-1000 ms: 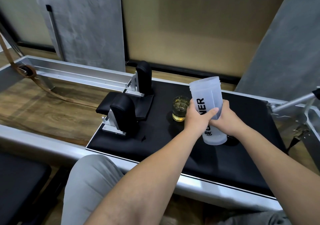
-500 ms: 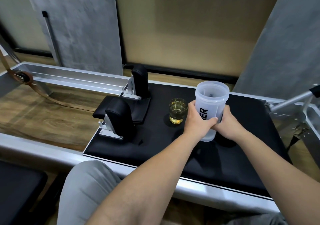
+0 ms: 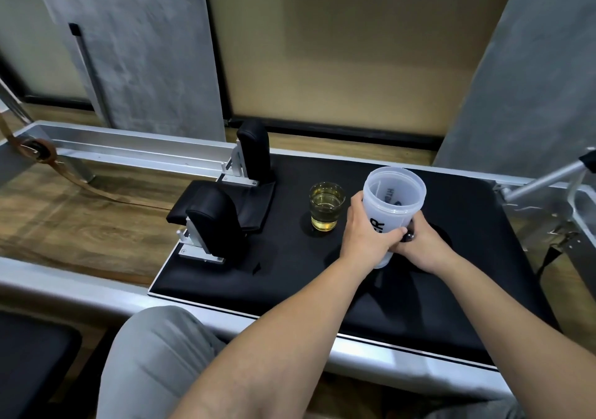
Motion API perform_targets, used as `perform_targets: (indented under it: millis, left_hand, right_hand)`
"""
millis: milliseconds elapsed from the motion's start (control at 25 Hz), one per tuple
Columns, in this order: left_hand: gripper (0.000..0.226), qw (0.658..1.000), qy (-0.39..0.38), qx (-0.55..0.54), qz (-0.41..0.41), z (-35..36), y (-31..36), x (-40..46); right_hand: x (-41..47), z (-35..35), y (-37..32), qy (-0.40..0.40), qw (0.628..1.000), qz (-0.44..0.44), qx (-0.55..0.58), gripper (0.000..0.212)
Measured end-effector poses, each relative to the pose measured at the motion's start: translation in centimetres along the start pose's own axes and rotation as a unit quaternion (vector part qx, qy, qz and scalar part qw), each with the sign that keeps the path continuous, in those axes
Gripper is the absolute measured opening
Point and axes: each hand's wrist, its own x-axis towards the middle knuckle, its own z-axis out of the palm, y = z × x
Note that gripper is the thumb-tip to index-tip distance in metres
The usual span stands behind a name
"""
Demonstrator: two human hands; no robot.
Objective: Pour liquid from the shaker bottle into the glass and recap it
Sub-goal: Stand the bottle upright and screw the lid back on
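A frosted, uncapped shaker bottle (image 3: pixel 392 199) with black lettering stands upright on the black padded platform (image 3: pixel 290 273). My left hand (image 3: pixel 364 234) wraps its left side. My right hand (image 3: pixel 422 244) sits low at the bottle's right base, fingers curled on a dark round lid (image 3: pixel 443 233) that lies on the pad and is mostly hidden. A small glass (image 3: pixel 325 209), about half full of yellow liquid, stands just left of the bottle, a little apart from my left hand.
Two black padded posts (image 3: pixel 213 221) (image 3: pixel 254 150) on metal brackets rise at the pad's left end. An aluminium rail (image 3: pixel 129 147) runs along the back, and a metal bar (image 3: pixel 545 176) juts in at the right. My grey-trousered knee (image 3: pixel 154 354) is below the near rail.
The bottle has come down from a tilted, raised position to upright on the pad. My right hand has slid from the bottle's side down to the lid at its base.
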Motion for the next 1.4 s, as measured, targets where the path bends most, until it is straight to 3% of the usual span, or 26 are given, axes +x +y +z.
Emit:
perform_targets:
  millis: [240, 360, 480, 720, 1200, 1400]
  left_hand:
    - [0.095, 0.999, -0.031, 0.034, 0.005, -0.6, -0.4, 0.3]
    - [0.095, 0.997, -0.044, 0.054, 0.017, -0.7, -0.5, 0.2]
    - [0.093, 0.997, -0.045, 0.059, 0.027, -0.8, -0.9, 0.3]
    - [0.084, 0.993, -0.090, 0.067, 0.045, -1.2, -1.4, 1.0]
    - [0.078, 0.993, -0.093, 0.059, 0.048, -1.0, -1.9, 1.5]
    - [0.080, 0.993, -0.088, 0.064, 0.042, -0.8, -2.1, 1.8]
  right_hand:
    - [0.1, -0.2, 0.7, -0.002, 0.999, 0.026, -0.040, 0.112]
    - [0.3, -0.9, 1.5, -0.020, 0.983, 0.057, -0.173, 0.110]
    - [0.5, -1.8, 2.7, 0.011, 0.958, 0.105, -0.266, 0.123]
    - [0.5, -3.4, 5.4, 0.075, 0.952, 0.176, -0.241, 0.127]
    - [3.1, -2.7, 6.4, 0.030, 0.932, 0.177, -0.314, 0.141]
    - [4.3, -1.7, 6.2, 0.038, 0.934, 0.182, -0.304, 0.137]
